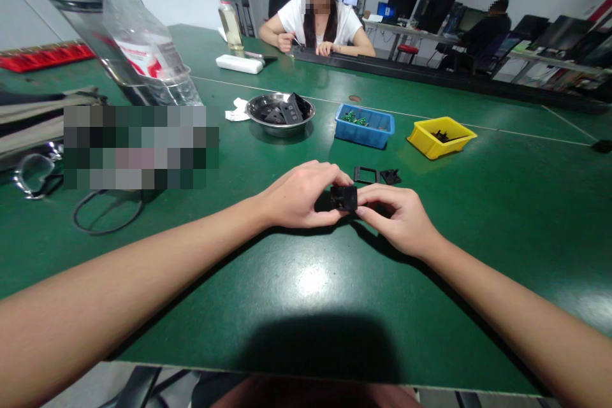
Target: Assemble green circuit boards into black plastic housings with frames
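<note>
Block of black, hard-looking material, here called the black block [344, 198], is held just above the green table [478, 204], between the two hands; by the left hand [303, 194] it is clamped from its left side, fingers over the top and thumb below; by the right hand [399, 217] its right edge is pinched between thumb and fingertips. From its small size and plastic look, it is judged to be light and stiff, perhaps a little slippery on its smooth faces; any thin tabs or inner parts might be fragile, though such detail is too small to be told; hold is best taken on the solid outer sides, with the recessed face left unpressed.

Just beyond the fingers, a black frame [356, 174] and a small black piece [392, 176] are laid side by side and could be brushed by a forward move; farther off, the way is bounded by the steel bowl [282, 129], the blue bin [364, 134] and the yellow bin [434, 148]; to the left, a cable loop [108, 231] is found well apart; most room is judged to be offered to the right and toward the table's near edge [287, 371], where glare and shadow are cast.
</note>
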{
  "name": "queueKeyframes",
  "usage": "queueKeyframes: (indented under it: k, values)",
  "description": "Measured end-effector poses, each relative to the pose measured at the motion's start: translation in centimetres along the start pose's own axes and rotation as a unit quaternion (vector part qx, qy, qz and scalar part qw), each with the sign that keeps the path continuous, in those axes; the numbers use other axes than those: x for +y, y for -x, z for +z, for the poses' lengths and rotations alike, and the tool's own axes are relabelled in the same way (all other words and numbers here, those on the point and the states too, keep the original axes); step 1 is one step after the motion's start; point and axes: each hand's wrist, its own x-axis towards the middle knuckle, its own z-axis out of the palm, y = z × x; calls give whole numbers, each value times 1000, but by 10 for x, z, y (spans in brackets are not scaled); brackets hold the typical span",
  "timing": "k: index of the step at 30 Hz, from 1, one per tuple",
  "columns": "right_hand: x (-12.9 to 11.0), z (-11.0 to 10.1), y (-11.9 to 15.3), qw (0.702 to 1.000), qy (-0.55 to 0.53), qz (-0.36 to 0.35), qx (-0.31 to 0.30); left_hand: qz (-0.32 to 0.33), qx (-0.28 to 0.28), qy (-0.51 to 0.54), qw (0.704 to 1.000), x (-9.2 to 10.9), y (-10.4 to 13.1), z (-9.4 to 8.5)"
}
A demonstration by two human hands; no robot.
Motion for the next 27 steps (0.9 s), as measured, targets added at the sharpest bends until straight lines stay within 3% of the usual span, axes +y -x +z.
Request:
queueKeyframes:
  k: [5,8,15,27]
  values:
    - [5,1,-1,984,-115,134,28,-11,-4,-29,1000,0,0,0]
    - [7,1,-2,965,-193,174,42,-2,-7,-36,999,-1,-1,0]
    - [9,3,-3,923,-313,220,42,9,-17,-38,999,-2,-2,0]
    - [5,-1,-5,890,-377,254,41,31,-19,-39,999,-3,-1,1]
